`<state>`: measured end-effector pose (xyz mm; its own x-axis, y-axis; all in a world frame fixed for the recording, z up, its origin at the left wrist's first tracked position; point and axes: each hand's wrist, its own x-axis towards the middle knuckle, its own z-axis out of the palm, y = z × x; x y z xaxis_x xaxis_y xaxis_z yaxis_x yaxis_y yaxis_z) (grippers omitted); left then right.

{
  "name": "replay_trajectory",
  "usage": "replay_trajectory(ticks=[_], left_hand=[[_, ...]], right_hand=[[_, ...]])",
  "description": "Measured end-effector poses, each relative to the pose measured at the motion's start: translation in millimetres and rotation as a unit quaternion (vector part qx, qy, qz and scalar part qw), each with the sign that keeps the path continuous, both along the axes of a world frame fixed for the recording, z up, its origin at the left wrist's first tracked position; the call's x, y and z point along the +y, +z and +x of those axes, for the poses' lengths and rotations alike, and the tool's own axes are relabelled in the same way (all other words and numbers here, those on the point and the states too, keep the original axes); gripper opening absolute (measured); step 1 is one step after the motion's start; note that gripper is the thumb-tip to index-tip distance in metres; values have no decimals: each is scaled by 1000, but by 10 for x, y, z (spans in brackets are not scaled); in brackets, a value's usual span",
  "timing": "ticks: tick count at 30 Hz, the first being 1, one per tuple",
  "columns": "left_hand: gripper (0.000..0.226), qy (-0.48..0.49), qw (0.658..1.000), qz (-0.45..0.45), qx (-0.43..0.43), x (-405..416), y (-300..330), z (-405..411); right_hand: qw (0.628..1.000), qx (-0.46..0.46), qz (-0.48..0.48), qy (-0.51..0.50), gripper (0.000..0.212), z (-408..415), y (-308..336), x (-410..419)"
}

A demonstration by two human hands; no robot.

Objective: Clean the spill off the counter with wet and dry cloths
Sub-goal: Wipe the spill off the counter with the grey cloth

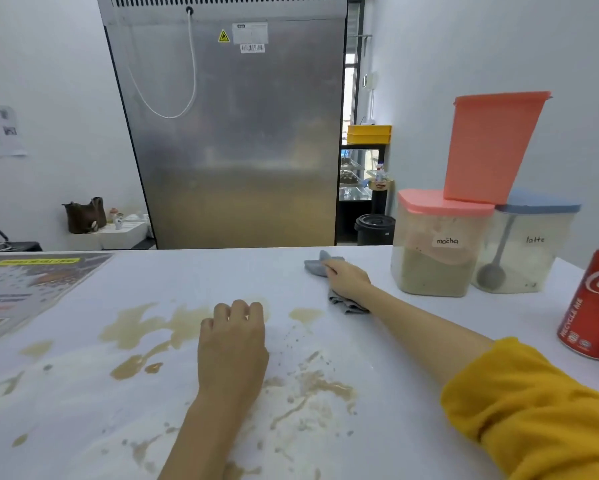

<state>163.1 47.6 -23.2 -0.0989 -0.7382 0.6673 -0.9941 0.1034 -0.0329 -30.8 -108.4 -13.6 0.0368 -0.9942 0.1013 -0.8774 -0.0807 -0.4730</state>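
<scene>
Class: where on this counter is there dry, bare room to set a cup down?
Bare strip along the counter's far edge, between the laminated sheet and grey cloth. Crowded right: mocha jar, latte jar, can. Spill covers the middle.

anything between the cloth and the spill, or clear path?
Nothing stands between them. The right hand grips the grey cloth beside the mocha jar; bare counter runs from there to the brown spill. Only the left hand rests over the spill's middle.
</scene>
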Motion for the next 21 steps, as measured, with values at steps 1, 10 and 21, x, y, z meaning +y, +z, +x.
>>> replay_trajectory(ticks=[1, 10, 21], left_hand=[[39, 1, 1000, 1, 5, 2, -9, 8], [44, -1, 997, 6, 72, 115, 72, -35], [38, -46, 995, -1, 89, 131, 114, -140]], right_hand=[[999, 8, -4, 47, 40, 94, -15, 145], [963, -247, -50, 98, 30, -147, 237, 1230], [998, -8, -51, 32, 37, 151, -61, 1469]])
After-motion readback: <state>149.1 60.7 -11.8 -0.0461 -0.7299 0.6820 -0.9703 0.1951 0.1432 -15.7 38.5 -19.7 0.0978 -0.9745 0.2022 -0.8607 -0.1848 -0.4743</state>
